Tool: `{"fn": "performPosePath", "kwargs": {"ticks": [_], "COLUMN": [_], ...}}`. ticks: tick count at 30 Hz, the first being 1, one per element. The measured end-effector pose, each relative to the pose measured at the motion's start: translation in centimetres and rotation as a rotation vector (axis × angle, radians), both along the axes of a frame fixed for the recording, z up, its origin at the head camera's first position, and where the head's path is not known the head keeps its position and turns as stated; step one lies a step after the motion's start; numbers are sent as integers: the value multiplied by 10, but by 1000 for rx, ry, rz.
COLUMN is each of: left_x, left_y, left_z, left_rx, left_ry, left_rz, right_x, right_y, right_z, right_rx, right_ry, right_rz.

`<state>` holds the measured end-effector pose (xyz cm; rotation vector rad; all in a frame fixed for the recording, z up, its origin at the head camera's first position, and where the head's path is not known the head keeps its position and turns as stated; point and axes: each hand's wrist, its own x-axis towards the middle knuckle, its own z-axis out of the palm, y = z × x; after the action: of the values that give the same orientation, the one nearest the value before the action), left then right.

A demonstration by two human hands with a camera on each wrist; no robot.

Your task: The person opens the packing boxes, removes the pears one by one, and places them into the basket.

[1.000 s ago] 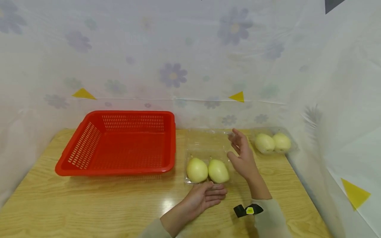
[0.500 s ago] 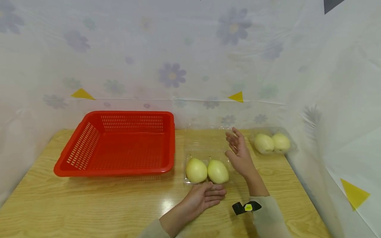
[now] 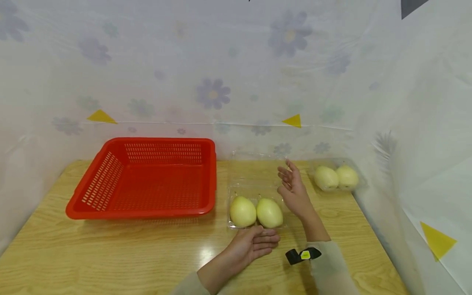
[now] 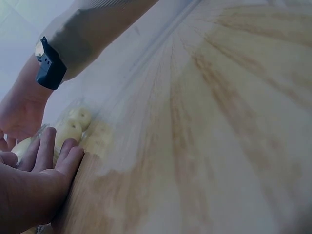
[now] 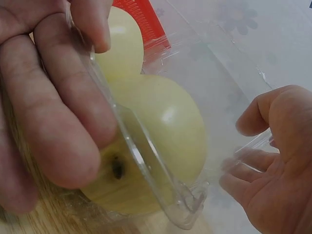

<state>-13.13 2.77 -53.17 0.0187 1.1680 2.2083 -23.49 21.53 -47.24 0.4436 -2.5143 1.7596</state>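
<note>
A clear plastic clamshell box (image 3: 231, 225) holds two pale yellow pears (image 3: 242, 211), stems toward the back. Its lid (image 3: 254, 167) stands raised at the back. My left hand (image 3: 250, 248) lies palm up at the front, fingers straight, with the thumb at the box's rim (image 5: 130, 139). At the lid's right side is my right hand (image 3: 295, 194). Its fingers are slightly bent against or behind the lid, and its thumb stands apart in the right wrist view. The exact contact is hard to see through the clear plastic.
A red perforated basket (image 3: 138, 214) stands on the left of the wooden table (image 3: 129, 258). Another clear box (image 3: 362, 180) with two pears sits at the back right. A flowered sheet (image 3: 250, 102) hangs behind the table, and pale sheeting borders the right side.
The lid's far edge has risen from lying lower at the back. My right hand has shifted slightly left with it. The left hand and the pears have hardly moved.
</note>
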Motion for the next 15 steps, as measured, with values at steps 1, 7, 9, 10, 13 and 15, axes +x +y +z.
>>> {"fn": "performPosePath", "kwargs": {"ticks": [1,7,9,10,13,15], "left_x": [0,1,1,0,0,0], "left_y": [0,-1,-1,-1,-1,0], "left_z": [0,2,2,2,2,3], "left_rx": [-2,-8,-5,-3,2,2], "left_ry": [1,4,7,8,10,8], "left_rz": [1,1,-3,-6,-11,-11], "right_x": [0,-1,-2,-2,-3,-4], "right_y": [0,2,2,3,3,4], "right_z": [0,1,0,0,-1,-2], "right_rx": [1,12,15,18,14,4], "right_ry": [-5,-44,-55,-61,-74,-79], "right_rz": [1,19,21,21,19,22]}}
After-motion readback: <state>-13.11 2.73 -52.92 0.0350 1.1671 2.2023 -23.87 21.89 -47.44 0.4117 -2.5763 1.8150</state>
